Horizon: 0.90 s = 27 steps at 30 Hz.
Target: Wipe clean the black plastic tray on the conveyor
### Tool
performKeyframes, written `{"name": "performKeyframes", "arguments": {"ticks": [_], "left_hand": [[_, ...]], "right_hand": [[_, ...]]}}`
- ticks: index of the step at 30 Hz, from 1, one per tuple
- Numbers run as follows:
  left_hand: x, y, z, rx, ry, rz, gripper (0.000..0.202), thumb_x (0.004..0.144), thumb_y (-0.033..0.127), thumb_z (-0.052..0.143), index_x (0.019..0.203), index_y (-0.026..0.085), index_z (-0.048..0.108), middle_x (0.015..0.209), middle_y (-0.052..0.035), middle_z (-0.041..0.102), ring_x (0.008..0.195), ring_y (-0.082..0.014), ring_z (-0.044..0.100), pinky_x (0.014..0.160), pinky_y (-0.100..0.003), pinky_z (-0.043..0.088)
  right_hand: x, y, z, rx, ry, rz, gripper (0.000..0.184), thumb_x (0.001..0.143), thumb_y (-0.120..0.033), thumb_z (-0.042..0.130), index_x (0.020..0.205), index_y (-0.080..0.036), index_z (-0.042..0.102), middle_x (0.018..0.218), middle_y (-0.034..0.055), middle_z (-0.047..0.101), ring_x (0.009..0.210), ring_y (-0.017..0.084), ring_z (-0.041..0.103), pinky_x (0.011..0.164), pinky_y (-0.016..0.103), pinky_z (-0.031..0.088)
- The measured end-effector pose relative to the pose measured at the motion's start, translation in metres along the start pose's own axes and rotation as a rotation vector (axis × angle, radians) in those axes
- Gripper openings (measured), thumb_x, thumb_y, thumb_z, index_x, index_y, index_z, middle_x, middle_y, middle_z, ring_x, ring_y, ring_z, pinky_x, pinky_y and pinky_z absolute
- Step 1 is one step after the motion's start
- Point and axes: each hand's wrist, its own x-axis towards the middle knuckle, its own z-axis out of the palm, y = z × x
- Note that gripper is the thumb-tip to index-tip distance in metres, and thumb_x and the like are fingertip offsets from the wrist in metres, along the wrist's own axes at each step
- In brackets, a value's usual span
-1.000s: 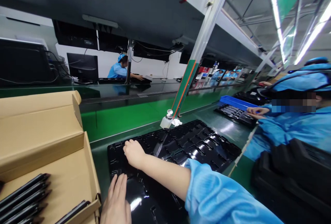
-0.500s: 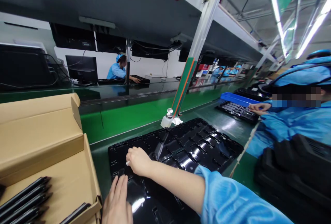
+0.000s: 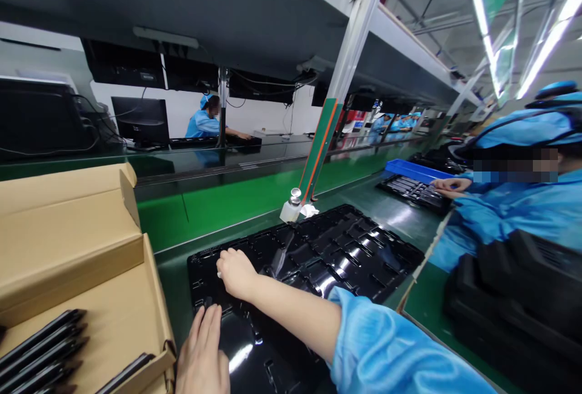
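Wht wall (image 3: 266,118) at bk, tube lts (image 3: 550,41) o/head.

No legible txt, nos. or signs.

And it's 2 hands close together: the right forearm (image 3: 295,314) slants across, right hand (image 3: 236,274) curled, knuckles up; left hand (image 3: 203,354) nearer the body, palm down, fingers straight!
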Motion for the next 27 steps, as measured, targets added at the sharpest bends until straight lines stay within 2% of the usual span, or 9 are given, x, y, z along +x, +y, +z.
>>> {"name": "performKeyframes", "arguments": {"ticks": [4, 9, 14, 17, 22, 27], "left_hand": [[-0.001, -0.002, 0.004, 0.028, -0.008, 0.032, 0.048, 0.069, -0.002, 0.022, 0.111, 0.009, 0.041, 0.118, -0.0012, 0.046, 0.112, -0.016, 0.038, 0.087, -0.03, 0.046], [-0.001, -0.004, 0.003, 0.078, 0.022, 0.054, 0.046, 0.07, -0.001, 0.023, 0.11, 0.011, 0.043, 0.116, 0.0008, 0.047, 0.11, -0.0151, 0.041, 0.083, -0.027, 0.048], [0.0, -0.003, 0.003, 0.104, 0.05, 0.075, 0.047, 0.068, -0.003, 0.024, 0.109, 0.01, 0.043, 0.115, -0.0008, 0.048, 0.108, -0.0161, 0.043, 0.08, -0.027, 0.049], [0.0, -0.002, 0.002, 0.067, 0.051, 0.071, 0.047, 0.068, -0.003, 0.023, 0.109, 0.009, 0.044, 0.115, -0.0013, 0.049, 0.108, -0.0161, 0.043, 0.079, -0.027, 0.049], [-0.002, -0.002, -0.001, 0.026, -0.006, 0.021, 0.046, 0.071, 0.0, 0.021, 0.109, 0.011, 0.044, 0.116, -0.0004, 0.048, 0.111, -0.0154, 0.04, 0.084, -0.028, 0.047], [-0.002, -0.003, 0.001, 0.128, 0.023, 0.091, 0.049, 0.066, -0.002, 0.023, 0.109, 0.01, 0.044, 0.114, -0.0007, 0.048, 0.107, -0.016, 0.044, 0.081, -0.027, 0.049]], "right_hand": [[-0.006, 0.001, -0.002, -0.003, -0.056, -0.056, 0.009, 0.07, -0.018, 0.054, 0.075, -0.011, 0.057, 0.083, 0.0076, 0.054, 0.08, 0.018, 0.047, 0.067, 0.029, 0.038], [0.007, 0.005, -0.004, -0.059, -0.046, 0.013, 0.015, 0.066, -0.016, 0.057, 0.08, -0.009, 0.057, 0.085, 0.0098, 0.054, 0.083, 0.02, 0.047, 0.067, 0.03, 0.038], [0.002, 0.003, -0.001, -0.027, -0.052, -0.055, 0.01, 0.067, -0.019, 0.057, 0.076, -0.012, 0.057, 0.082, 0.0068, 0.055, 0.079, 0.017, 0.048, 0.064, 0.028, 0.039], [0.002, 0.001, 0.0, -0.026, -0.055, -0.029, 0.011, 0.068, -0.019, 0.055, 0.076, -0.012, 0.058, 0.083, 0.0071, 0.055, 0.08, 0.018, 0.048, 0.065, 0.029, 0.039], [0.007, 0.0, -0.003, -0.072, -0.043, -0.019, 0.014, 0.068, -0.014, 0.054, 0.081, -0.009, 0.057, 0.087, 0.0096, 0.054, 0.084, 0.02, 0.047, 0.066, 0.029, 0.039], [0.001, -0.002, -0.006, -0.094, -0.074, -0.058, 0.016, 0.065, -0.017, 0.059, 0.079, -0.01, 0.058, 0.084, 0.0095, 0.055, 0.08, 0.019, 0.049, 0.065, 0.029, 0.041]]}}
